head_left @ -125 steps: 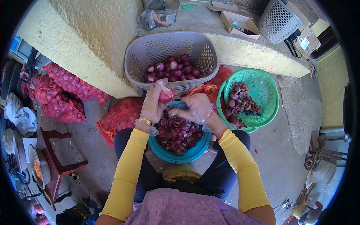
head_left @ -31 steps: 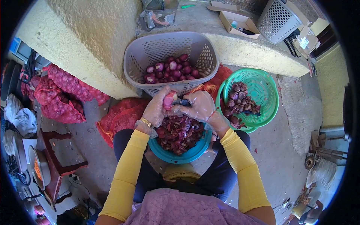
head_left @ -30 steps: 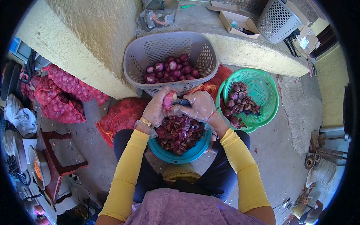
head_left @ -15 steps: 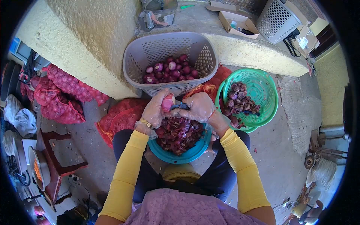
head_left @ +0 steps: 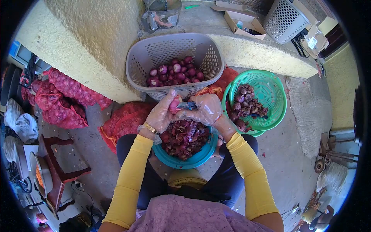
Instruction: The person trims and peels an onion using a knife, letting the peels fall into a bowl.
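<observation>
My left hand [head_left: 161,112], in a clear plastic glove, holds a red onion [head_left: 176,104] over the blue basin. My right hand [head_left: 206,109], also gloved, is closed around a small dark blade [head_left: 188,105], which touches the onion's right side. Below both hands, the blue basin [head_left: 184,165] holds a heap of onion skins [head_left: 184,141]. Just beyond them stands a grey perforated basket [head_left: 139,50] with several peeled red onions [head_left: 177,69] inside. To the right, green strainers [head_left: 276,104] hold a pile of small unpeeled onions [head_left: 247,101].
A red mesh sack [head_left: 125,121] lies left of the basin, and more full sacks [head_left: 62,98] sit farther left beside a yellow wall [head_left: 89,50]. An open cardboard box [head_left: 243,25] and a second basket [head_left: 284,21] rest on the ledge. A wooden stool [head_left: 58,170] is at lower left.
Earlier my right hand was apart from the onion; now it is beside it with the blade touching. Over the last second both hands have stayed nearly in place, with the onion turned slightly.
</observation>
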A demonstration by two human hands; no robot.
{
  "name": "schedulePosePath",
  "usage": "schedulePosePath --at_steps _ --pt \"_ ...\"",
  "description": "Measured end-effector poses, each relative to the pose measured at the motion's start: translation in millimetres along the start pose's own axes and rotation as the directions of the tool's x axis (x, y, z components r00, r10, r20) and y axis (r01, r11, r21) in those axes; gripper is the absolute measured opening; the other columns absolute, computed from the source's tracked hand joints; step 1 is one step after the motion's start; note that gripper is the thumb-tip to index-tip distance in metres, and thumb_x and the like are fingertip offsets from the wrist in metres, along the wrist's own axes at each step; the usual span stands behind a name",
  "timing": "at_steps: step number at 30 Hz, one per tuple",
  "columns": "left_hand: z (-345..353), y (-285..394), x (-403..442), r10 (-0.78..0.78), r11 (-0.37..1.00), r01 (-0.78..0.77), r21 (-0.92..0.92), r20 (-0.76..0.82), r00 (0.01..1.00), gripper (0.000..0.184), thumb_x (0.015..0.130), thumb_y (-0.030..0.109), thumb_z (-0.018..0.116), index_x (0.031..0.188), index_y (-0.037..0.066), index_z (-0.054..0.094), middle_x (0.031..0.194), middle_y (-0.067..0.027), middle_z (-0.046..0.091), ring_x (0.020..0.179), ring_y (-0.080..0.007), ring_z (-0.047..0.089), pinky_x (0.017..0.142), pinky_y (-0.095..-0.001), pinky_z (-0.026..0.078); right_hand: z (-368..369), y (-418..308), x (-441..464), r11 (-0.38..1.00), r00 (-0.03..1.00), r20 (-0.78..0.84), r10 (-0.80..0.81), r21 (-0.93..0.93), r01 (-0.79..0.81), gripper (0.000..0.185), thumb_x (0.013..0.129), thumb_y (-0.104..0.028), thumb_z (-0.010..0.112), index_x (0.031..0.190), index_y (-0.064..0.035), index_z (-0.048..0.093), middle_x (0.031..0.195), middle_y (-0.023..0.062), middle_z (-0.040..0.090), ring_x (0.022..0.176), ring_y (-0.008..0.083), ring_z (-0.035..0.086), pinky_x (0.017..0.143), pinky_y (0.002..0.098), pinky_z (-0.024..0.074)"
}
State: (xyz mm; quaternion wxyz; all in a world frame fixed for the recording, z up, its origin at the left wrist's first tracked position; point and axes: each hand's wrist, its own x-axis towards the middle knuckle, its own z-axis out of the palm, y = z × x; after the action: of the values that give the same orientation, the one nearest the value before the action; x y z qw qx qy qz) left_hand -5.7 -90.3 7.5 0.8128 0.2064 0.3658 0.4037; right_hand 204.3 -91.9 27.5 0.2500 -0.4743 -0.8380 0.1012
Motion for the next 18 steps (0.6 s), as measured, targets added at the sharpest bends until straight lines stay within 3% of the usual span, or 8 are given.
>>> schedulePosePath --at_steps 4,8,9,13,16,18 --pt "-4 -2 1 0.022 0.999 -0.022 -0.026 0.024 0.999 0.036 0.102 0.043 0.064 0.110 0.009 0.062 0.090 -0.0005 0.064 0.083 -0.0142 0.067 0.066 -0.0325 0.061 10 3 -2 1.000 1.000 0.021 -0.020 -0.001 0.021 0.054 0.077 -0.060 0.078 0.070 -0.0076 0.068 0.064 0.0163 0.065 0.062 0.0389 0.067 0.058 0.0474 0.0522" --pt "-1 -5 2 0.022 0.994 -0.025 -0.106 -0.030 0.999 0.029 0.101 0.038 0.066 0.104 0.010 0.062 0.089 -0.0001 0.064 0.080 -0.0135 0.066 0.060 -0.0321 0.059 9 3 -1 0.999 0.989 0.141 -0.038 0.032 0.034 0.055 0.082 -0.065 0.071 0.080 -0.0098 0.073 0.067 0.0178 0.066 0.065 0.0396 0.068 0.061 0.0497 0.0533" --pt "4 -3 -1 0.018 0.995 -0.023 -0.098 -0.056 0.998 0.026 0.101 0.037 0.067 0.103 0.011 0.062 0.088 0.0003 0.063 0.081 -0.0131 0.065 0.064 -0.0321 0.059 9 2 -1 0.999 0.976 0.218 -0.023 0.049 0.012 0.059 0.084 -0.070 0.066 0.087 -0.0114 0.076 0.069 0.0192 0.068 0.068 0.0402 0.069 0.064 0.0514 0.0551" --pt "6 -8 1 0.073 0.995 -0.080 -0.055 -0.116 0.991 0.026 0.100 0.034 0.069 0.108 0.009 0.064 0.093 0.0018 0.063 0.083 -0.0098 0.060 0.075 -0.0286 0.056 11 0 -1 0.993 0.976 0.178 -0.122 0.029 0.118 0.056 0.083 -0.066 0.070 0.081 -0.0104 0.075 0.063 0.0165 0.064 0.062 0.0395 0.066 0.058 0.0494 0.0502" --pt "0 -9 3 0.095 0.994 -0.096 -0.047 -0.028 0.995 0.025 0.101 0.033 0.069 0.108 0.010 0.064 0.095 0.0019 0.063 0.088 -0.0100 0.060 0.083 -0.0282 0.053 9 -2 -1 0.989 0.967 0.208 -0.147 0.007 0.149 0.059 0.083 -0.069 0.069 0.082 -0.0100 0.075 0.062 0.0166 0.063 0.061 0.0395 0.065 0.057 0.0493 0.0495" --pt "3 -8 2 0.079 0.996 -0.082 -0.042 -0.051 0.996 0.025 0.101 0.033 0.068 0.110 0.009 0.064 0.098 0.0009 0.062 0.088 -0.0106 0.059 0.082 -0.0279 0.053 8 -2 -1 0.986 0.961 0.220 -0.166 0.025 0.165 0.059 0.082 -0.069 0.069 0.082 -0.0103 0.075 0.060 0.0162 0.062 0.060 0.0392 0.065 0.056 0.0494 0.0489"
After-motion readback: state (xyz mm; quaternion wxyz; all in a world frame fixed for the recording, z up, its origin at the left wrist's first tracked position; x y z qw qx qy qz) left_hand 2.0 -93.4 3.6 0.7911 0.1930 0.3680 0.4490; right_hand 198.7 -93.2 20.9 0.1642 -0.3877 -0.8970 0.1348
